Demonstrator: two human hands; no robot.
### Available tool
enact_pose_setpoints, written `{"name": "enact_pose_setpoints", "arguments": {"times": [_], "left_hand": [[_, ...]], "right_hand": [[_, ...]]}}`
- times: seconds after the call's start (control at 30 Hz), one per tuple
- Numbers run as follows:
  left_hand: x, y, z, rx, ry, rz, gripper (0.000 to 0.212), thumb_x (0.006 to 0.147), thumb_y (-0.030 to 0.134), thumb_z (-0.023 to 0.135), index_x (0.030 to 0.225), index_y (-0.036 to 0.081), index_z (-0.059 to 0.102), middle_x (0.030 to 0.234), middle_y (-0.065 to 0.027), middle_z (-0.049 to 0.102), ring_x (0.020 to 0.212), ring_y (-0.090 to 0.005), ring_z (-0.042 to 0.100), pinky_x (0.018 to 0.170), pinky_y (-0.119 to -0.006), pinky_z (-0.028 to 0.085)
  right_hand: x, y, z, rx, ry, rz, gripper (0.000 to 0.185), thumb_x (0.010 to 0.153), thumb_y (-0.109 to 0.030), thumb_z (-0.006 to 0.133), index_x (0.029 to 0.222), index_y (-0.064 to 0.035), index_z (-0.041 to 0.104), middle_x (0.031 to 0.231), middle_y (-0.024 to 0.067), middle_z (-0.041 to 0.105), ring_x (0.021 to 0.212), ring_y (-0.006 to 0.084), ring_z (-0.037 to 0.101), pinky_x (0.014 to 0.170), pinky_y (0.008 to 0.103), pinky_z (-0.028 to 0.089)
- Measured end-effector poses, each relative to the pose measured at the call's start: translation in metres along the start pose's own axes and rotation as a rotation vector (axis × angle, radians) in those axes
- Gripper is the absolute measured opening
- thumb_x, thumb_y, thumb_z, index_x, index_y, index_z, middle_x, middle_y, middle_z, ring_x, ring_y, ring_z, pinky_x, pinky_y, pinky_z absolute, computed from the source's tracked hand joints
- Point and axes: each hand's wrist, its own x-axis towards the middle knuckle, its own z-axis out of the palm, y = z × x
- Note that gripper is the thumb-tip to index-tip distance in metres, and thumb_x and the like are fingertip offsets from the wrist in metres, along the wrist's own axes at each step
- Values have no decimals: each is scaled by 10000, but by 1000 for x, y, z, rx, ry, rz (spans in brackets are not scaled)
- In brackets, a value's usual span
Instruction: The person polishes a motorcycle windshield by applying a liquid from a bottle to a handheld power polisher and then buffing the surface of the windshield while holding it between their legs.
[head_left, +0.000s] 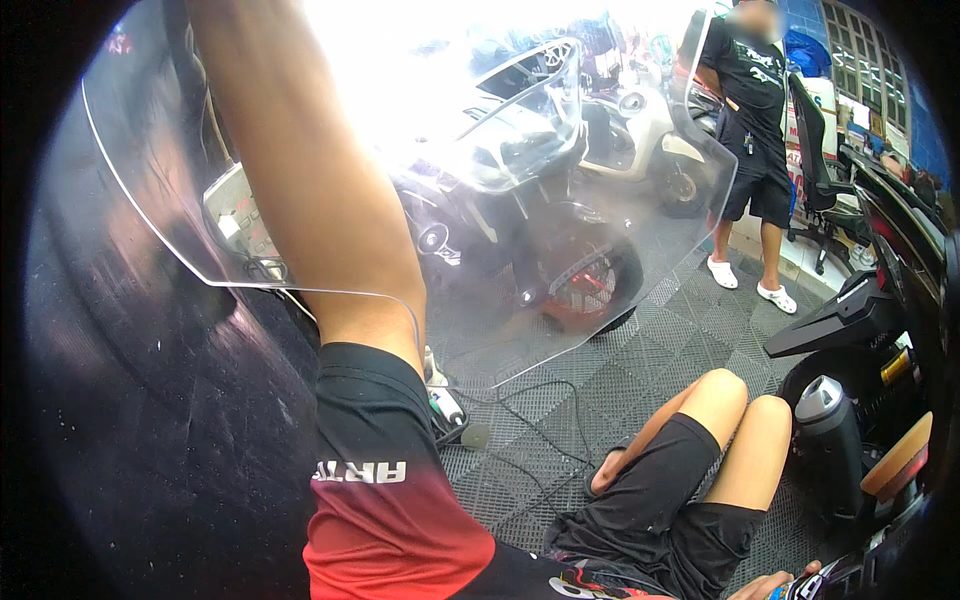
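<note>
My left arm (345, 217) stretches up out of the red and black sleeve, and its hand is beyond the top edge. A clear windshield (480, 322) stands before me, its lower edge crossing in front of that arm. At the bottom right rim my right hand (766, 588) is partly cut off, its fingers around a polisher (874, 553). An orange foam pad (894, 466) sits at the tool's head, tilted and close to a motorcycle's dark muffler (825, 427). My bent legs (675, 465) in black shorts are below.
A person (750, 120) stands at upper right near an office chair (816, 142). Behind the windshield are a motorcycle (585, 289) and a cream scooter (637, 131). A black cable (574, 401) crosses the tiled floor (660, 345). Left is a scuffed dark surface (165, 450).
</note>
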Motion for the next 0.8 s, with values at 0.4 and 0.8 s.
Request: {"name": "enact_pose_setpoints", "arguments": {"times": [0.4, 0.8], "left_hand": [[-27, -21, 130, 687, -549, 64, 537, 1030, 575, 314, 1271, 103, 404, 1133, -217, 566, 995, -297, 621, 999, -493, 446], [-116, -108, 320, 643, -583, -257, 809, 892, 770, 439, 1129, 55, 734, 1131, -187, 715, 1073, -338, 685, 905, -449, 523]], "right_hand": [[-31, -18, 13, -88, 61, -43, 1106, 767, -74, 831, 1530, -250, 50, 992, 289, 600, 812, 518, 682, 704, 656, 576], [-36, -20, 40, -132, 217, -87, 1066, 777, -117, 817, 1539, -220, 79, 948, 284, 586, 747, 503, 678, 657, 635, 586]]}}
